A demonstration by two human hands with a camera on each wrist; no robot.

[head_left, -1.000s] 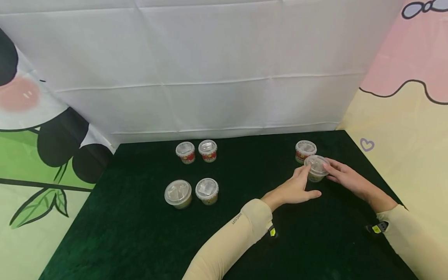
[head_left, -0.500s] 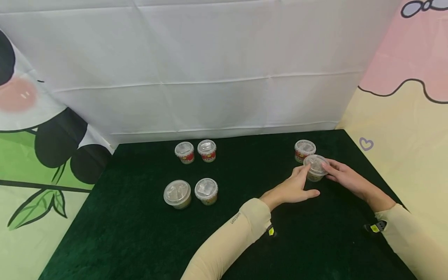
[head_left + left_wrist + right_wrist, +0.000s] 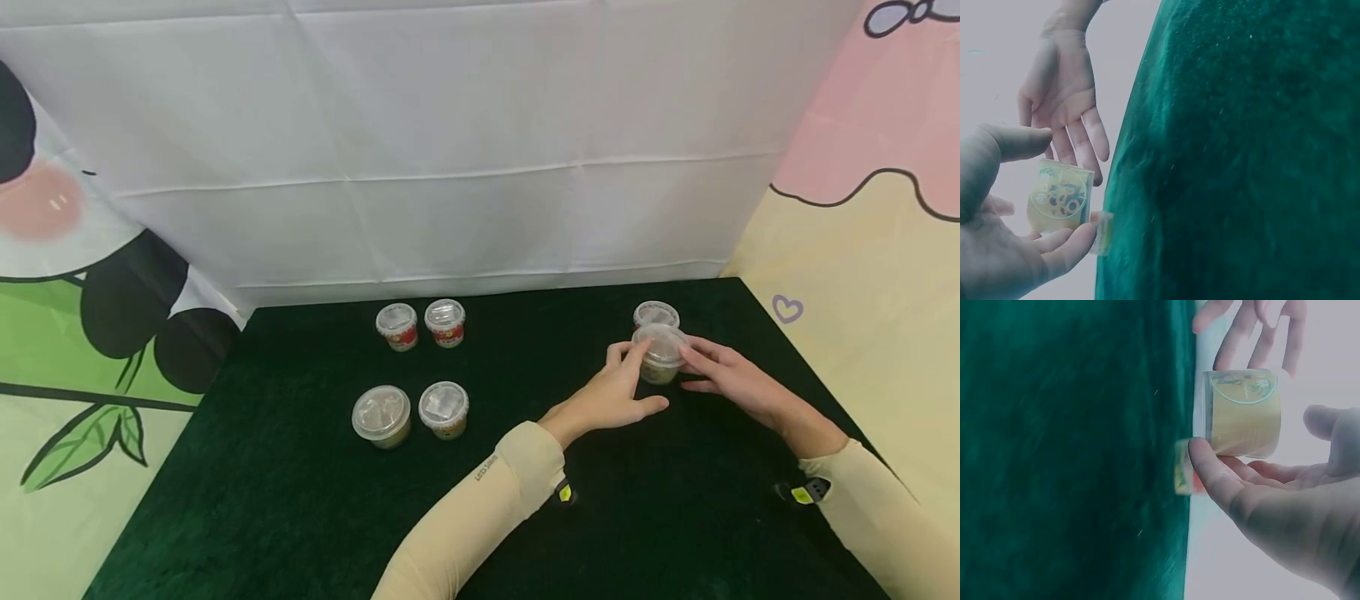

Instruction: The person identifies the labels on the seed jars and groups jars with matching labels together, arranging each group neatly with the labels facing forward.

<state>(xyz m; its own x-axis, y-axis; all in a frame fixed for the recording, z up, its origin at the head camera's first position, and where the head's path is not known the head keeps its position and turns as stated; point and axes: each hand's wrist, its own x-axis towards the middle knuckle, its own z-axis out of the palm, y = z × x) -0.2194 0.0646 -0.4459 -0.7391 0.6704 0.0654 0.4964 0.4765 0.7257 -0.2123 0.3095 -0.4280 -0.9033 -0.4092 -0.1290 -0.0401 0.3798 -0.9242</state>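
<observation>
Between both hands is a small lidded plastic tub [image 3: 660, 348] with a clear lid and yellowish sides. My left hand [image 3: 611, 396] touches its left side with the fingertips, the thumb standing free. On the opposite side the fingers of my right hand [image 3: 738, 379] press against it. In the right wrist view the tub [image 3: 1244, 419] is in contact with nearly straight fingers, and the right thumb is apart from it. Just behind stands another lidded tub [image 3: 656, 314], mostly covered by the first. Whether the front tub is off the cloth, I cannot tell.
Two red-labelled tubs [image 3: 397, 326] [image 3: 446, 322] stand at the back left of the dark green cloth [image 3: 262, 500]. Nearer are a wider tub [image 3: 382, 415] and a smaller one [image 3: 444, 408]. A white curtain [image 3: 450, 167] closes off the back; a printed yellow-and-pink panel [image 3: 855, 275] borders the right.
Both hands have shifted left and slightly toward the back, carrying the tub between them. It now covers more of the tub behind. The four tubs at left are still.
</observation>
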